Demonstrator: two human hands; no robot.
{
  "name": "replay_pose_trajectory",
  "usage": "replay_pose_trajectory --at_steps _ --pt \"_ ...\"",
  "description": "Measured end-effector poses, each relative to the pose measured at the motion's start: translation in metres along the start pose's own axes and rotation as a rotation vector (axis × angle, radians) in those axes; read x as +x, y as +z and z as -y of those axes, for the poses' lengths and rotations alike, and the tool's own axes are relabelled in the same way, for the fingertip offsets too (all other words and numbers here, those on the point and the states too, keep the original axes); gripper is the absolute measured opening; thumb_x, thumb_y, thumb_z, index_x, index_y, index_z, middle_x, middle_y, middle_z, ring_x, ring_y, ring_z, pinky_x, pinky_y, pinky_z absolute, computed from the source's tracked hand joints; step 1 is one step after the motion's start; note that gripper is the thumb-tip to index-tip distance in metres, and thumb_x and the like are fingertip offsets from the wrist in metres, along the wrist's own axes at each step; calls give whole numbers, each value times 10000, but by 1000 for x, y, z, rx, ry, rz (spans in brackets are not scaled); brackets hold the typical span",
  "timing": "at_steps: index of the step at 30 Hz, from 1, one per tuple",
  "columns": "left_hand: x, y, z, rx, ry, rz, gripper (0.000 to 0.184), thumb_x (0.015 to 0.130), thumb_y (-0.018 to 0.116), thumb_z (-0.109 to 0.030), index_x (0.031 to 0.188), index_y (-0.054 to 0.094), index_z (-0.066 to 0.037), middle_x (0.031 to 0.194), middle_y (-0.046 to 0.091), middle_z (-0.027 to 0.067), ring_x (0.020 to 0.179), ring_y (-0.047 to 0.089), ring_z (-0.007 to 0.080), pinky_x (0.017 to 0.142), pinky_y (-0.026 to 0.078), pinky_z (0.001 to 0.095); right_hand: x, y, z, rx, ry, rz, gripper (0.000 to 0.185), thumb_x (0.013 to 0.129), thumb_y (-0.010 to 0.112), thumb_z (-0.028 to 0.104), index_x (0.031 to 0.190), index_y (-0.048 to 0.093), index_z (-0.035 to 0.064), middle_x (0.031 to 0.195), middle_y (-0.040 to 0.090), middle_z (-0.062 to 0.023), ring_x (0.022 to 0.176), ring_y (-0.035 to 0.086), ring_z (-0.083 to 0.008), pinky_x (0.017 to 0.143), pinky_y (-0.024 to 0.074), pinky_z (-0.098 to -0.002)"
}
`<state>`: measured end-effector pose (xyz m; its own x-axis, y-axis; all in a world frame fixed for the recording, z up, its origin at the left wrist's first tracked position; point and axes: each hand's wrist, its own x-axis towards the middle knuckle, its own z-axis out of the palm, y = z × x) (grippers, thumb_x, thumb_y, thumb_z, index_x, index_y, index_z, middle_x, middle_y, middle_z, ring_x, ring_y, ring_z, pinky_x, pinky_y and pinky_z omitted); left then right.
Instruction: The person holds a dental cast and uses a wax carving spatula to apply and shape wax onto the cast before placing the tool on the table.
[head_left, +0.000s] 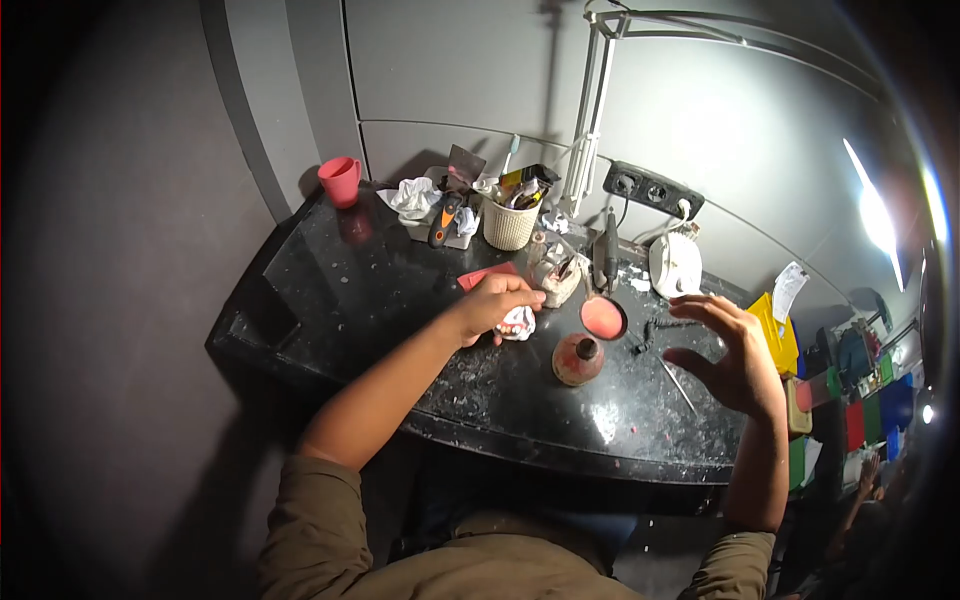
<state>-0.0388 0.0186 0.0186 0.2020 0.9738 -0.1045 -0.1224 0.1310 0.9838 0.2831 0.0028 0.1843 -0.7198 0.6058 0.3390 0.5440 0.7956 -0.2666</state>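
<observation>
Curling its fingers round the model (517, 323), white with a pink band and a row of teeth, the left hand (492, 303) has hold of it just above or on the black table (330, 280); whether it touches the surface I cannot tell. Markings on the yellow-and-black packet (515, 180) in the basket (509, 228) are too small to read, and so is any print on the paper slip (790, 288) at the far right. The model sits under the left fingers and thumb, well apart from the right hand (735, 350), which is raised on the right side with thumb and fingers spread wide and grasps nothing. Between the hands stand the bottle (578, 362), reddish with a dark cap, and just behind it the round dish (604, 318), pink inside with a dark rim. A slim tool (680, 388) lies near the right hand, on its left. A red sheet (486, 275) lies just behind the left hand, partly covered by it. Farther back, from left to right, come a pink cup (340, 182), crumpled tissue (412, 198), an orange-and-black tool (444, 220), the basket, an upright handpiece (607, 252) and a white device (676, 264), below the socket strip (653, 189) on the wall.
</observation>
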Motion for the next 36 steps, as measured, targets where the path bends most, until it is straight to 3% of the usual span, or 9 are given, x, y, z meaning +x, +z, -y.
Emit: replay_pose_trajectory --at_steps 2,6,11,14,17,20,28,30,36 --pt "11 -7 20 -22 -114 125 282 939 652 -320 917 658 -39 782 651 42 540 589 76 357 383 223 26 -1 -3 -14 -8 -21 390 758 833 252 1038 684 25 1078 705 -154 1009 683 -331 885 531 -402" --pt "10 -1 35 92 8 156 254 929 686 -293 882 672 -44 746 645 6 682 603 55 578 452 224 81 6 -23 -32 -47 35 341 798 806 231 1034 685 18 961 708 -148 866 693 -277 800 551 -374" --pt "2 0 24 18 -12 189 248 928 686 -294 881 666 -51 727 642 11 580 573 48 473 410 205 150 31 -39 -96 13 127 339 888 710 310 1094 697 41 970 723 -160 878 715 -284 792 566 -400" --pt "6 1 27 16 0 220 241 928 683 -287 871 656 -54 688 631 9 484 529 34 372 355 191 187 50 -55 -136 29 201 239 940 640 204 1117 686 51 1009 723 -147 885 710 -270 799 562 -380" --pt "7 -1 27 -30 -36 188 238 930 678 -286 867 652 -58 675 622 6 466 520 31 360 362 187 203 62 -52 -1 -69 267 455 929 565 107 1382 531 103 1015 714 -196 904 699 -352 828 553 -419" --pt "6 -1 26 -33 -73 183 249 928 680 -301 870 651 -61 669 618 3 469 525 33 362 364 188 210 71 -54 43 -134 252 517 927 558 100 1436 475 128 1053 703 -214 916 693 -361 837 549 -429" --pt "6 -1 28 47 -42 153 326 904 702 -371 893 654 -49 737 643 17 519 550 37 377 400 195 239 86 -41 -90 -137 160 493 878 621 15 1356 559 115 1029 707 -175 791 702 -297 757 553 -393" --pt "5 -1 27 52 -66 153 348 901 703 -382 913 655 -37 767 653 25 529 559 39 381 410 196 246 87 -40 -118 -179 89 419 867 622 75 1281 572 118 990 703 -194 892 688 -385 771 561 -455" --pt "4 0 24 79 -66 146 359 897 706 -388 933 654 -34 776 652 25 540 565 47 389 412 199 261 94 -46 -206 -267 0 422 872 604 75 1288 557 126 1011 692 -199 868 680 -400 755 556 -482"
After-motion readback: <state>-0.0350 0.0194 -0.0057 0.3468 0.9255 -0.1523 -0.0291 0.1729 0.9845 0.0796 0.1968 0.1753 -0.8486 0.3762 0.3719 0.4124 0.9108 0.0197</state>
